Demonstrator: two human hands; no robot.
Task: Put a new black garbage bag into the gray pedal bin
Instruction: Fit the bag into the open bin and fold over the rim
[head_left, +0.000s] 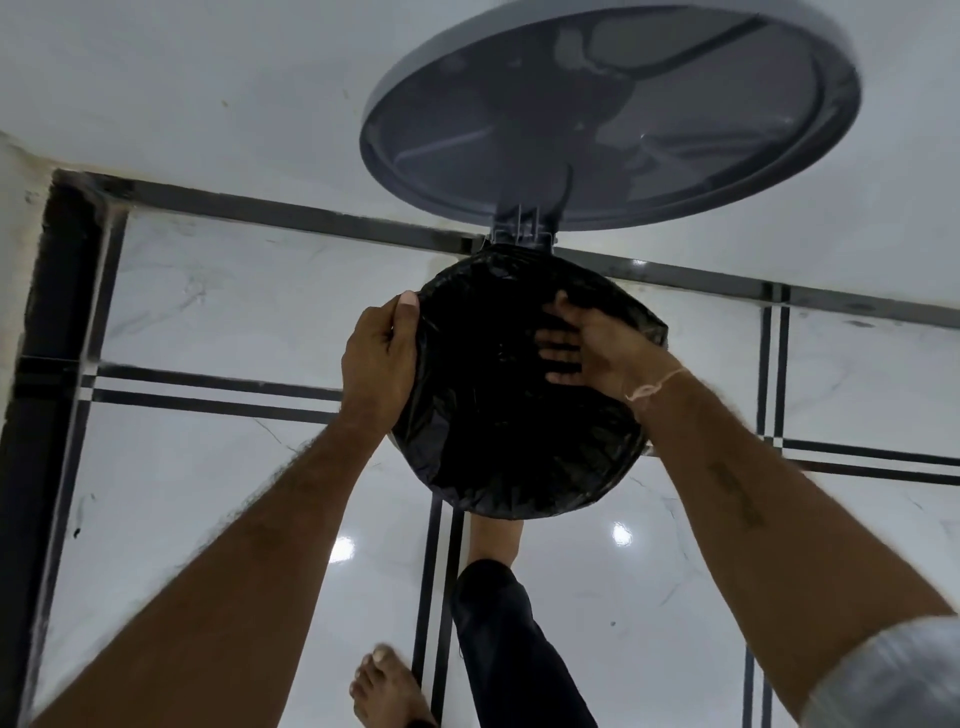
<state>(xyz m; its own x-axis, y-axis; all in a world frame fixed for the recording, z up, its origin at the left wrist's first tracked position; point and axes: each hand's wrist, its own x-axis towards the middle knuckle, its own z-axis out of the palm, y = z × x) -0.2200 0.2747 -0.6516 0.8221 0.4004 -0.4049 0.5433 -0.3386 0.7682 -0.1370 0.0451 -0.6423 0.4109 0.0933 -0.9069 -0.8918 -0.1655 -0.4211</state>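
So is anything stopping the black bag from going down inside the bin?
Nothing visible is. The gray lid stands open, up out of the way, and the black bag spreads across the opening. The left hand grips its edge at the rim, and the right hand presses flat inside it.

Raised lid (613, 109) and wall (182, 78) close off the far side beyond the garbage bag (519, 441); a leg (509, 639) blocks the near side; floor (208, 493) open left and right.

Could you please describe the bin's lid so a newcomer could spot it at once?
Start at the white wall above the glossy tiled floor. Before it rises the lid, hinged open just above the black garbage bag. It is the only big gray disc in view.
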